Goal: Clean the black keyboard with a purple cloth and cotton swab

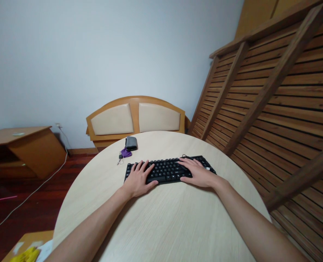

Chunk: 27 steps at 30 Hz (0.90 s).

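Observation:
A black keyboard [168,170] lies on a round pale wooden table [161,225], a little beyond its middle. My left hand [139,179] rests on the keyboard's left half, fingers spread flat over the keys. On the right half lies my right hand [196,172], its fingers stretched out on the keys too. Neither hand holds anything. Both forearms reach in from the near edge.
A grey pouch [131,143], a purple item [126,153] and keys [120,158] lie at the table's far left. Behind stand a padded headboard [135,118], a slatted wooden frame [273,94], a low cabinet [22,151] and a white cable [27,198] on the floor.

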Tool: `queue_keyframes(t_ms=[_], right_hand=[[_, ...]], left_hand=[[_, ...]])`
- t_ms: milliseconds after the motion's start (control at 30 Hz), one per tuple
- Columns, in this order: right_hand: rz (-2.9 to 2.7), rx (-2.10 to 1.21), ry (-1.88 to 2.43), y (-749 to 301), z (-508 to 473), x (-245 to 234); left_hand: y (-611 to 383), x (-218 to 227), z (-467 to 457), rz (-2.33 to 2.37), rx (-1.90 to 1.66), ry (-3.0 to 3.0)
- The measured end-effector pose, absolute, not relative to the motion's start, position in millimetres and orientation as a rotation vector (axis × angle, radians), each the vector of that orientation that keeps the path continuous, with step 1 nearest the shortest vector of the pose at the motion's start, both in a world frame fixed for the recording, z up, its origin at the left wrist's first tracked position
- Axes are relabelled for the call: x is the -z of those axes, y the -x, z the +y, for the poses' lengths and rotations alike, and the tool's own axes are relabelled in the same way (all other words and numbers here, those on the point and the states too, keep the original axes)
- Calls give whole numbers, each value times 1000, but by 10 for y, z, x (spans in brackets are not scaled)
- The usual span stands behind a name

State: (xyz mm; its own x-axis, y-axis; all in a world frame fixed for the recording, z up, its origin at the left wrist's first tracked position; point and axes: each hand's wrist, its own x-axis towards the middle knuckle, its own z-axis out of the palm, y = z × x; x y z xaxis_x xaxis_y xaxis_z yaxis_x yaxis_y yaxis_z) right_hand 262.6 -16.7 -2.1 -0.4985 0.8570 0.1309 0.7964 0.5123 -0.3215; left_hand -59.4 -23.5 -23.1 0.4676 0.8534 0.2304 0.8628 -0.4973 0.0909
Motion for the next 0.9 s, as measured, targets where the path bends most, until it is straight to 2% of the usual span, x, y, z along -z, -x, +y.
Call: queue_keyframes(t_ms=[267, 600, 900], right_hand=[[-2352, -103, 1377, -2554, -151, 43], [-2448, -173, 1395, -2456, -112, 185], [-2454, -201, 1390, -2462, -129, 154]], left_hand=[[643, 218, -218, -1501, 435, 2776], [1231, 143, 196, -1728, 947, 2443], [1787, 372, 455, -2068, 704, 2259]])
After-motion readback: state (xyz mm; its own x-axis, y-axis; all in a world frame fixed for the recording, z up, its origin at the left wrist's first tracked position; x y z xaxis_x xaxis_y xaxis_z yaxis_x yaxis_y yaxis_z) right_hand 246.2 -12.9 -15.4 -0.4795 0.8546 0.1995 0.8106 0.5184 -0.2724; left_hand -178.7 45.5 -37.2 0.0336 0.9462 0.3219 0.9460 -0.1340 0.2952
